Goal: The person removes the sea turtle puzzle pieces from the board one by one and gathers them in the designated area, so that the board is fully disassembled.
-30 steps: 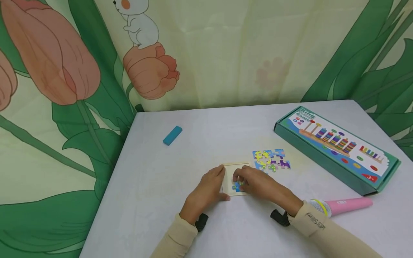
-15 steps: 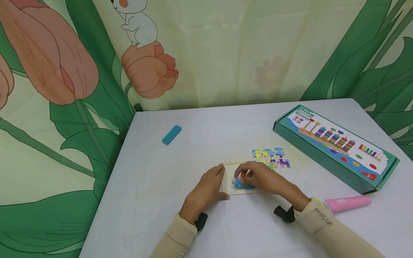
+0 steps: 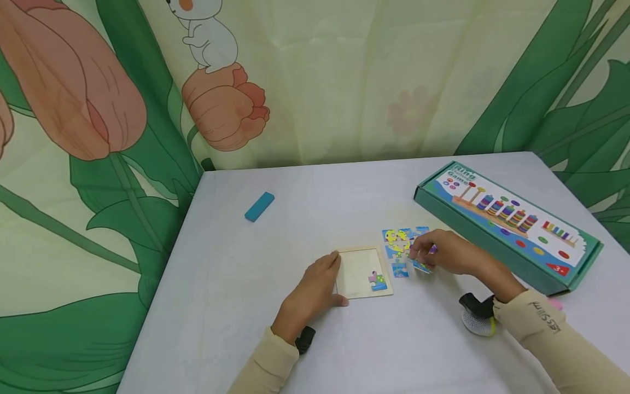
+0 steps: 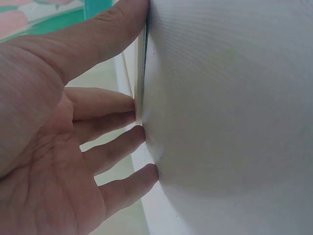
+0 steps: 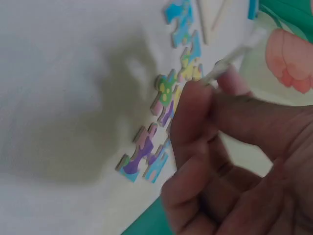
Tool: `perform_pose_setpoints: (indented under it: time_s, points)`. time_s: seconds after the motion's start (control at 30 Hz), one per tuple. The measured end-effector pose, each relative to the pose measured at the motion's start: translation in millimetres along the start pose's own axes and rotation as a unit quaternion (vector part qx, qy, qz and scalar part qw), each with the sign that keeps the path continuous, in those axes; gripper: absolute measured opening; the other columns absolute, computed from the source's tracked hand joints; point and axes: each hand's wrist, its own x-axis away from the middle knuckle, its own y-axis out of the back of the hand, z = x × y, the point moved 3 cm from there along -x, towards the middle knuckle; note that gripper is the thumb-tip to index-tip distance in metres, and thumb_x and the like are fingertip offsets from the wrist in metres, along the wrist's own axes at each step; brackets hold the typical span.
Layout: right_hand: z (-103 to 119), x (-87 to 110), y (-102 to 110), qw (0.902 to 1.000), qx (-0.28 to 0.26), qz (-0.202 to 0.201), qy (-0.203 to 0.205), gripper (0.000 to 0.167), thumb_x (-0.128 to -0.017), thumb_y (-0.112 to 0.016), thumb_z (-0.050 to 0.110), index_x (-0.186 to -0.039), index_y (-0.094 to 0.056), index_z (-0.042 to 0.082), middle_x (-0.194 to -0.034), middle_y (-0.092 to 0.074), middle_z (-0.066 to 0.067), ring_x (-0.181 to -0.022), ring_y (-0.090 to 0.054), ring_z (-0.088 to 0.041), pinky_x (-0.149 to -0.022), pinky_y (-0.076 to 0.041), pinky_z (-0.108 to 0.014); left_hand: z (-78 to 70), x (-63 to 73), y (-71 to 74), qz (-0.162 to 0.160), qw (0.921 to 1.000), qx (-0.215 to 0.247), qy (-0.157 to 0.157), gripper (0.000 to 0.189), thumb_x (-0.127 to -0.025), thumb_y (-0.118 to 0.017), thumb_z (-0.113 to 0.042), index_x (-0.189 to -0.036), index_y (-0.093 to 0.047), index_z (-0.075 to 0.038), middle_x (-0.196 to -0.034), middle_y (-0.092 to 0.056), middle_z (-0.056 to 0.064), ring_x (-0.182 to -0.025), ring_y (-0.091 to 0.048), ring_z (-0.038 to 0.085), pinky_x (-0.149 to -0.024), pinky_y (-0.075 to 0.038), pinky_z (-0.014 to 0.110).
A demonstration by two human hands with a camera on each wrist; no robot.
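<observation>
My left hand [image 3: 317, 282] rests along the left side of a shallow wooden puzzle tray [image 3: 351, 273]. In the left wrist view its fingertips touch the tray's edge [image 4: 140, 88] and the thumb presses nearer the other corner. One pink, green and blue puzzle piece [image 3: 378, 282] sits in the tray's lower right corner. Right of the tray, my right hand [image 3: 450, 253] pinches a puzzle piece [image 3: 421, 266] between thumb and fingertips; the right wrist view shows it edge-on and pale. Below it lie loose puzzle pieces [image 5: 166, 93], partly covered by the hand in the head view.
A separate blue puzzle piece [image 3: 400, 270] lies beside the tray's right edge. A green ring game box [image 3: 507, 224] stands at the right. The right forearm partly covers a pink toy microphone [image 3: 477, 324]. A blue block [image 3: 260, 207] lies at the back left.
My right hand has moved right from the tray to above the loose pieces, a puzzle piece in its fingers. Blue pieces at the tray's front middle are gone from there. The left hand stays put.
</observation>
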Motion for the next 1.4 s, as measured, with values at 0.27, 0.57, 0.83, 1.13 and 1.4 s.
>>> perform_pose_setpoints:
  time_s: [0.27, 0.57, 0.83, 1.13, 1.4]
  points:
    - [-1.9, 0.0, 0.1, 0.9947, 0.094, -0.041, 0.008, 0.022, -0.093, -0.067, -0.009, -0.092, -0.074, 0.012, -0.088, -0.064, 0.001, -0.078, -0.056, -0.019, -0.067, -0.051, -0.034, 0.5, 2.0, 1.7, -0.001, 1.0, -0.005, -0.006, 0.094, -0.082, -0.088, -0.026, -0.155, -0.037, 0.005, -0.162, -0.035, 0.015, -0.148, -0.035, 0.03, -0.119, -0.034, 0.041]
    - [8.2, 4.0, -18.1, 0.9851, 0.136, -0.028, -0.102, 0.025, -0.084, -0.086, 0.014, -0.103, -0.071, 0.005, -0.091, -0.066, -0.005, -0.079, -0.057, -0.023, -0.068, -0.052, -0.037, 1.5, 3.3, 1.1, 0.005, 1.0, 0.008, -0.002, 0.095, -0.082, -0.088, -0.023, -0.156, -0.036, 0.004, -0.163, -0.033, 0.015, -0.149, -0.033, 0.03, -0.119, -0.033, 0.041]
    - [13.5, 1.8, -28.2, 0.9777, 0.188, -0.035, -0.087, 0.033, -0.079, -0.089, 0.009, -0.102, -0.067, 0.002, -0.092, -0.065, -0.006, -0.078, -0.055, -0.024, -0.069, -0.053, -0.041, 1.8, 4.8, 2.8, -0.002, 0.9999, 0.013, -0.001, 0.094, -0.081, -0.088, -0.023, -0.155, -0.037, 0.005, -0.163, -0.034, 0.016, -0.148, -0.034, 0.031, -0.119, -0.034, 0.041]
    - [6.7, 4.6, -27.7, 0.9864, 0.147, -0.022, -0.07, 0.034, -0.076, -0.09, 0.006, -0.102, -0.068, 0.009, -0.099, -0.065, -0.008, -0.088, -0.059, -0.027, -0.076, -0.056, -0.046, -0.6, 5.1, 1.5, 0.006, 0.9999, 0.009, 0.006, 0.095, -0.082, -0.088, -0.024, -0.156, -0.036, 0.004, -0.163, -0.033, 0.015, -0.149, -0.033, 0.029, -0.119, -0.033, 0.04]
    - [35.7, -14.1, -43.6, 0.9933, 0.112, -0.028, -0.01, 0.03, -0.082, -0.087, 0.009, -0.109, -0.074, 0.007, -0.099, -0.065, -0.003, -0.086, -0.058, -0.021, -0.074, -0.056, -0.033, 0.8, 3.8, 2.7, 0.011, 0.9999, 0.005, 0.003, 0.095, -0.083, -0.087, -0.025, -0.156, -0.036, 0.005, -0.164, -0.032, 0.015, -0.149, -0.033, 0.03, -0.12, -0.032, 0.041]
